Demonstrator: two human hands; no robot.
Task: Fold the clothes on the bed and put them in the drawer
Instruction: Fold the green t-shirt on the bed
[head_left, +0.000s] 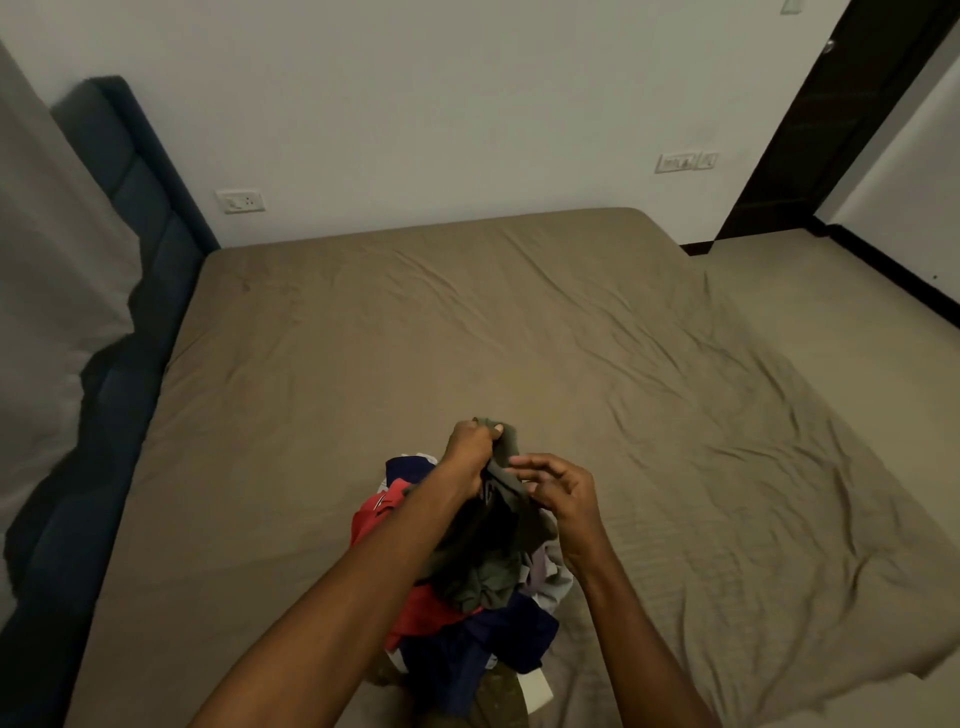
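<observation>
The left hand (470, 447) grips a green shirt (501, 540) above the pile (467, 618) on the bed (675, 415). The right hand (563, 499) is beside it, fingers (530, 462) loosely spread. A dark headboard (130, 208) stands on the left.

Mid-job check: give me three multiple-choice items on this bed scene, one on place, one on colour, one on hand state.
1. Where is the clothes pile?
A. near edge of the bed
B. by the headboard
C. on the floor

2. What colour is the lifted garment?
A. red
B. olive green
C. white

3. What is the left hand doing?
A. lying flat on the sheet
B. hanging idle
C. gripping the garment

Answers: 1 A, the pile sits just below the arms; 2 B, dark olive cloth hangs from the grip; 3 C, fingers curl round its top edge while the right hand is alongside.
</observation>
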